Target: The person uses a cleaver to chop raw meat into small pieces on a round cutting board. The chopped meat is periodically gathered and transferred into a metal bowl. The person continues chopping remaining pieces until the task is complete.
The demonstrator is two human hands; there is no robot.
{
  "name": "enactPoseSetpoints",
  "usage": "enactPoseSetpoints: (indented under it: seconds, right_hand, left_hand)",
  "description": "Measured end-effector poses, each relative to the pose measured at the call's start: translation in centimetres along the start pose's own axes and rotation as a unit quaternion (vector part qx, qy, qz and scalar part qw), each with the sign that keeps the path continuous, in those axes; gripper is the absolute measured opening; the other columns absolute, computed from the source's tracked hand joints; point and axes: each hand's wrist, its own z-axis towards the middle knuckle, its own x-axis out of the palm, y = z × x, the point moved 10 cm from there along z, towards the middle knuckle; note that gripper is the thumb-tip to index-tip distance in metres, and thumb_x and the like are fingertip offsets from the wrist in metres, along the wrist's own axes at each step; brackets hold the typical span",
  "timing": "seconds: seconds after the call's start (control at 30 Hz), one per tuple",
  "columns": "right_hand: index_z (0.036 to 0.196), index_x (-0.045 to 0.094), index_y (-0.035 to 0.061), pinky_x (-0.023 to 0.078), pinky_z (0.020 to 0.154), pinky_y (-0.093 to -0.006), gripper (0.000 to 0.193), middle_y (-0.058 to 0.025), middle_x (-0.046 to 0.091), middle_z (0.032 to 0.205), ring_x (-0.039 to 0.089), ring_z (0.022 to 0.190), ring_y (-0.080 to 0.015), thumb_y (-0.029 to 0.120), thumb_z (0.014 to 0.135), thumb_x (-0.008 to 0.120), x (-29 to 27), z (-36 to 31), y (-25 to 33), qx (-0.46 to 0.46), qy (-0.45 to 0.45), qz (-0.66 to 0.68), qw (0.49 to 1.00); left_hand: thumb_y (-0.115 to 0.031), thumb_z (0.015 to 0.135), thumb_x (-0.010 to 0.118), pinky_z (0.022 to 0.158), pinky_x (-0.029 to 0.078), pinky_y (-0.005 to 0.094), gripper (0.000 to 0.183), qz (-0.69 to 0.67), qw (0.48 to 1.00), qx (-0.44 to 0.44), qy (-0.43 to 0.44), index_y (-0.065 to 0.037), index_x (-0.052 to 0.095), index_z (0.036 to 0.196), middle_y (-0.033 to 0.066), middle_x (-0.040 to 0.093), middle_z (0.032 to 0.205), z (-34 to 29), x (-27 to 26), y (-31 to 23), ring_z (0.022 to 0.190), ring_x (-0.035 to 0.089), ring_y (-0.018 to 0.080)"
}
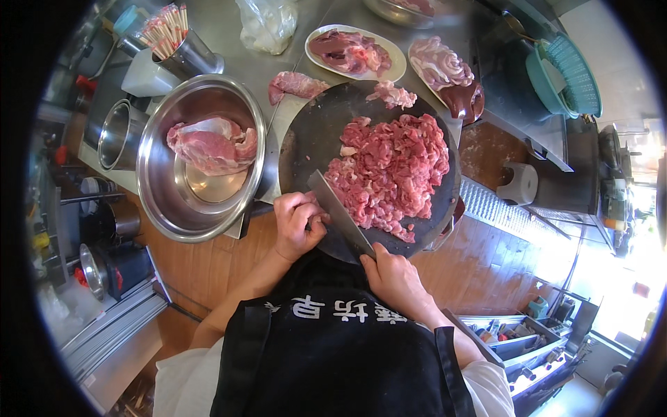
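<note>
My right hand (394,278) is wrapped round the handle of a cleaver (342,215). Its broad grey blade slants up and left over the near-left part of a round, dark chopping board (306,146). A pile of chopped raw meat (396,170) lies just right of the blade. Beside the blade's left side, my left hand (300,221) has its fingers curled closed; what they hold, if anything, is hidden. One paler piece of meat (392,94) sits at the board's far edge. A longer meat strip (297,85) rests just off the board on the far left.
Left of the board stands a steel bowl (149,167) holding a large meat chunk (212,144). Beyond it is a metal canister (187,59) of wrapped chopsticks. Far off are a plastic bag (267,24), an oval plate (394,69) of meat and, farther right, more meat (441,62) beside dark liver (463,102).
</note>
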Motion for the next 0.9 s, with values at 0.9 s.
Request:
enactPoseSetpoints:
  seconds: [0.9]
  right_hand:
    - [0.095,0.056,-0.0017,0.049,0.066,-0.0547,0.029,-0.0289,0.061,0.07,0.061,0.07,-0.0471,0.027,0.092,0.053,1.4,2.5,1.1,0.036,0.027,0.006,0.999]
  left_hand:
    - [-0.028,0.085,0.058,0.077,0.038,0.0384,0.016,-0.008,1.0,-0.005,0.001,-0.012,0.055,0.082,0.0076,0.053,0.091,-0.5,0.2,0.8,0.085,0.049,0.0263]
